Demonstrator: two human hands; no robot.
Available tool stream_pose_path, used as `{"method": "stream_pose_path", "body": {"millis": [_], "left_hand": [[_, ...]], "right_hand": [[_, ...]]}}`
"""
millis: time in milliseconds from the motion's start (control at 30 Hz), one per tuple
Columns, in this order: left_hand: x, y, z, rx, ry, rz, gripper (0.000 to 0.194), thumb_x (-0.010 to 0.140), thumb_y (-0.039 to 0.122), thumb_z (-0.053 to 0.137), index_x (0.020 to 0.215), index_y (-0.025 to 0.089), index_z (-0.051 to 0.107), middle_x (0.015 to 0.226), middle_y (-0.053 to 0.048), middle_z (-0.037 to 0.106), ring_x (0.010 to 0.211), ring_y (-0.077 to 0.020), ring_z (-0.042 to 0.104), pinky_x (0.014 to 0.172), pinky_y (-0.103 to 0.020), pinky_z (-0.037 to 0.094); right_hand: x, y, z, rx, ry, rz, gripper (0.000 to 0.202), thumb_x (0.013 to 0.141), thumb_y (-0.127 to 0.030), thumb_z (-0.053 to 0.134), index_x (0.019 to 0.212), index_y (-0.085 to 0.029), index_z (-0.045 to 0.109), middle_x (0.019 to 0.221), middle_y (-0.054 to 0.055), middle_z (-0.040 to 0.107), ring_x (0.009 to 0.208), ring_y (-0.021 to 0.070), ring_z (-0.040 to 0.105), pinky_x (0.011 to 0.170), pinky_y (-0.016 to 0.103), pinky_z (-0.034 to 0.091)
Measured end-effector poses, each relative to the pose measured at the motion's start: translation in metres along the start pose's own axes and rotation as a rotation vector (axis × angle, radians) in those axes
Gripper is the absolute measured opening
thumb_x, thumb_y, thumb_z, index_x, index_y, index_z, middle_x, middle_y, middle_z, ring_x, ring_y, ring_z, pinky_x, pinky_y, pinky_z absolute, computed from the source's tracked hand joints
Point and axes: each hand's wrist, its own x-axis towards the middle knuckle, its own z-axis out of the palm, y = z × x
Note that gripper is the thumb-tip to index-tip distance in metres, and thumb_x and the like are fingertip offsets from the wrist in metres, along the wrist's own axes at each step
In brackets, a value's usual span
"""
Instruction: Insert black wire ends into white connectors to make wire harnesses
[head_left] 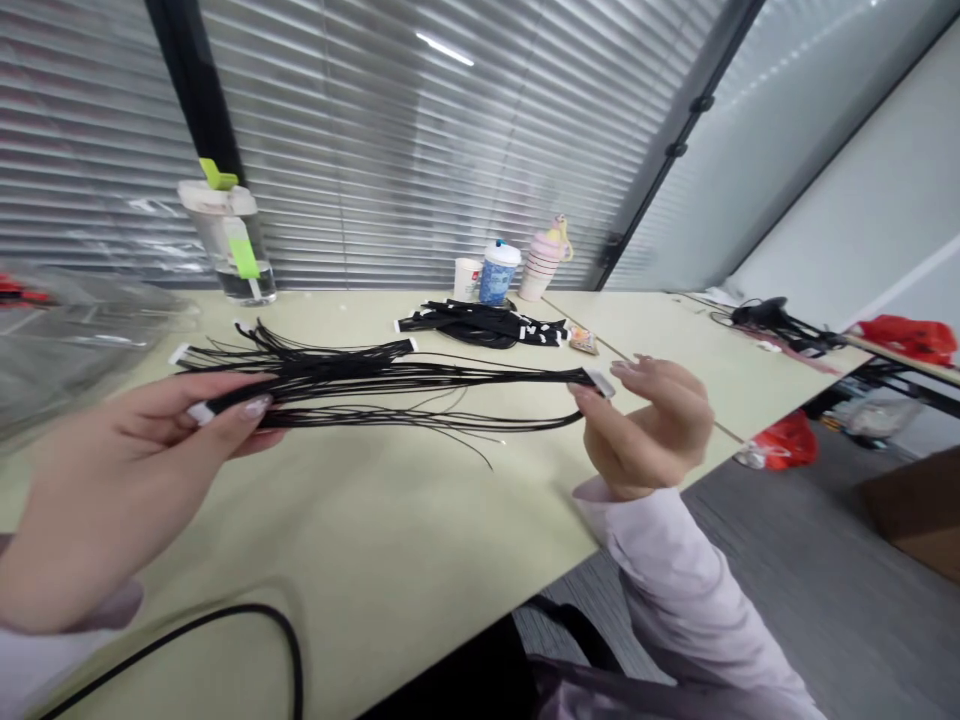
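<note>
A bundle of thin black wires (420, 374) with white connectors is stretched between my two hands above the table. My left hand (150, 440) is closed round the bundle's left end, next to a white connector. At the other end, my right hand (649, 425) pinches the wires beside another white connector (600, 383). One strand group sags in a loop below, and a few loose wire ends hang down. Behind my left hand, more black wires (300, 355) with white connectors lie on the table. Farther back is a pile of black cables (484, 324) with white tags.
A clear jug (244, 250) stands back left, near plastic bags (75, 340). A paper cup (466, 280), blue cup (499, 272) and pink cup (541, 265) stand by the blinds. A black cable (247, 610) curves at the front; a small packet (583, 340) lies by the pile.
</note>
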Motion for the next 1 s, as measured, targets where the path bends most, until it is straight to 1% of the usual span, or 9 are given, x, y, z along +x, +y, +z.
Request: {"method": "stream_pose_path", "body": {"millis": [33, 67, 233, 333, 467, 600, 733, 900, 1000], "left_hand": [[-0.002, 0.011, 0.007, 0.128, 0.195, 0.023, 0.022, 0.072, 0.034, 0.065, 0.094, 0.036, 0.064, 0.057, 0.013, 0.069, 0.062, -0.0134, 0.069, 0.028, -0.01, 0.035], [-0.005, 0.02, 0.014, 0.177, 0.26, 0.032, 0.02, 0.069, 0.034, 0.067, 0.088, 0.03, 0.066, 0.06, 0.009, 0.07, 0.065, -0.0161, 0.07, 0.034, -0.012, 0.043], [-0.007, 0.032, 0.035, 0.069, 0.152, -0.01, 0.034, 0.062, 0.037, 0.071, 0.089, 0.017, 0.066, 0.064, 0.001, 0.069, 0.063, -0.0177, 0.069, 0.058, -0.025, 0.058], [-0.005, 0.021, 0.036, -0.033, 0.073, -0.084, 0.035, 0.063, 0.035, 0.071, 0.091, 0.015, 0.065, 0.07, 0.001, 0.069, 0.064, -0.0135, 0.068, 0.068, -0.026, 0.058], [0.0, 0.012, 0.034, -0.161, -0.034, -0.201, 0.028, 0.07, 0.038, 0.066, 0.085, 0.016, 0.06, 0.075, 0.002, 0.067, 0.069, -0.0114, 0.068, 0.071, -0.024, 0.057], [0.006, 0.009, 0.034, -0.012, -0.112, -0.269, 0.029, 0.077, 0.041, 0.056, 0.066, 0.015, 0.049, 0.057, 0.004, 0.058, 0.057, -0.0107, 0.065, 0.056, -0.02, 0.054], [0.008, 0.003, 0.036, 0.232, -0.125, -0.203, 0.03, 0.08, 0.038, 0.051, 0.06, 0.017, 0.045, 0.043, 0.007, 0.042, 0.034, -0.0052, 0.046, 0.036, -0.015, 0.037], [0.006, -0.009, 0.041, 0.255, 0.019, -0.162, 0.038, 0.084, 0.052, 0.035, 0.081, 0.019, 0.053, 0.044, 0.007, 0.042, 0.029, -0.0081, 0.043, 0.03, -0.019, 0.035], [0.004, -0.017, 0.042, 0.172, 0.067, -0.183, 0.045, 0.085, 0.057, 0.03, 0.082, 0.019, 0.055, 0.041, 0.006, 0.042, 0.028, -0.0089, 0.043, 0.03, -0.019, 0.034]], "right_hand": [[0.0, 0.001, 0.005, 0.041, 0.057, 0.004, 0.008, 0.073, -0.021, 0.063, 0.069, -0.028, 0.066, 0.082, 0.004, 0.054, 0.081, 0.0194, 0.056, 0.072, 0.04, 0.051], [0.0, 0.001, 0.012, 0.106, 0.133, 0.031, 0.007, 0.072, -0.019, 0.063, 0.072, -0.026, 0.065, 0.084, 0.004, 0.054, 0.08, 0.0185, 0.057, 0.071, 0.038, 0.052], [0.017, -0.017, 0.042, 0.641, 0.324, 0.379, 0.021, 0.078, -0.02, 0.058, 0.098, -0.026, 0.057, 0.09, 0.003, 0.056, 0.084, 0.0182, 0.06, 0.071, 0.04, 0.054], [0.034, -0.031, 0.05, 1.067, 0.113, 0.727, 0.025, 0.082, -0.031, 0.054, 0.107, -0.029, 0.049, 0.094, 0.001, 0.057, 0.073, 0.0143, 0.062, 0.067, 0.038, 0.055], [0.061, -0.042, 0.058, 1.479, -0.231, 1.035, 0.011, 0.082, -0.034, 0.053, 0.082, -0.023, 0.053, 0.076, -0.003, 0.053, 0.068, 0.0102, 0.057, 0.076, 0.036, 0.053], [0.088, -0.055, 0.065, 1.522, -0.264, 0.915, 0.014, 0.084, -0.032, 0.05, 0.073, -0.023, 0.048, 0.063, -0.005, 0.045, 0.057, 0.0075, 0.049, 0.063, 0.027, 0.049], [0.105, -0.077, 0.075, 1.3, -0.456, 0.61, 0.013, 0.084, -0.029, 0.048, 0.073, -0.022, 0.048, 0.051, -0.007, 0.039, 0.043, 0.0062, 0.038, 0.043, 0.021, 0.031], [0.099, -0.11, 0.093, 0.697, -0.789, -0.027, 0.025, 0.08, -0.025, 0.049, 0.057, -0.017, 0.046, 0.054, -0.004, 0.044, 0.052, 0.0063, 0.037, 0.051, 0.024, 0.026], [0.086, -0.127, 0.1, 0.619, -0.934, -0.161, 0.023, 0.081, -0.027, 0.045, 0.062, -0.017, 0.053, 0.058, -0.001, 0.053, 0.054, 0.0073, 0.042, 0.055, 0.025, 0.027]]}}
